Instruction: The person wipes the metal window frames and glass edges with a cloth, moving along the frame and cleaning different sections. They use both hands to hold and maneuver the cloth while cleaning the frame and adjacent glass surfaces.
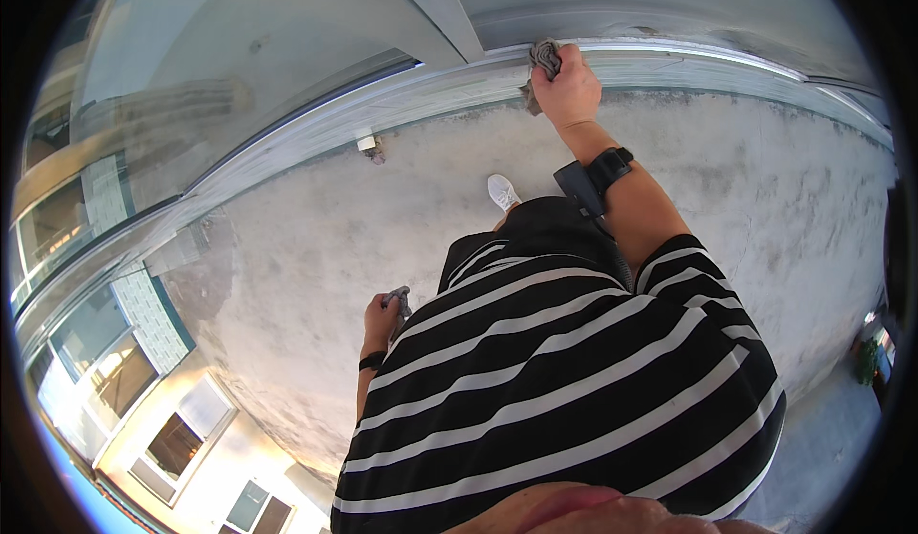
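Observation:
My right hand (574, 91) grips a crumpled grey-brown cloth (544, 59) against the metal window sill track (688, 48), just right of a vertical frame post (448, 14). Part of the cloth hangs below my fingers over the tiled ledge. My left hand (379, 319) is low at my side, closed around a bunched grey cloth (399, 300). Large glass panes (323, 25) rise on both sides of the post, and the left one carries reflections.
Beneath me is a stained concrete floor (308, 233). A small white object (366, 143) lies by the tiled wall base. Windows of a building (176, 441) show at lower left. A green plant (866, 362) is at the far right.

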